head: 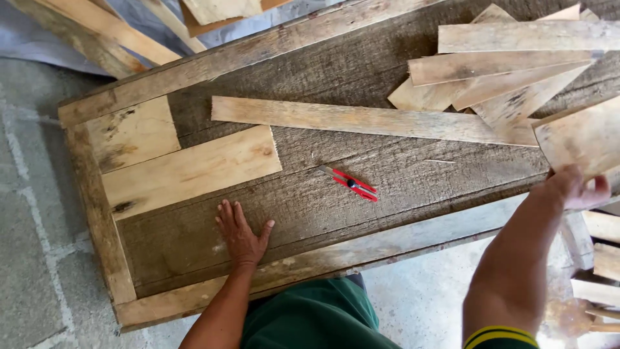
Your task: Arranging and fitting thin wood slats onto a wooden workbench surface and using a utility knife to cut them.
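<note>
Gripping rough pale plank (pixel 578 139), hands (pixel 575 187)

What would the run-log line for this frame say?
left hand: flat on panel | right hand: gripping board | red cutter: lying untouched | long slat: across panel

Right hand (pixel 575 187) fingers blurred under a pale board (pixel 578 136), board cut by right edge
</note>
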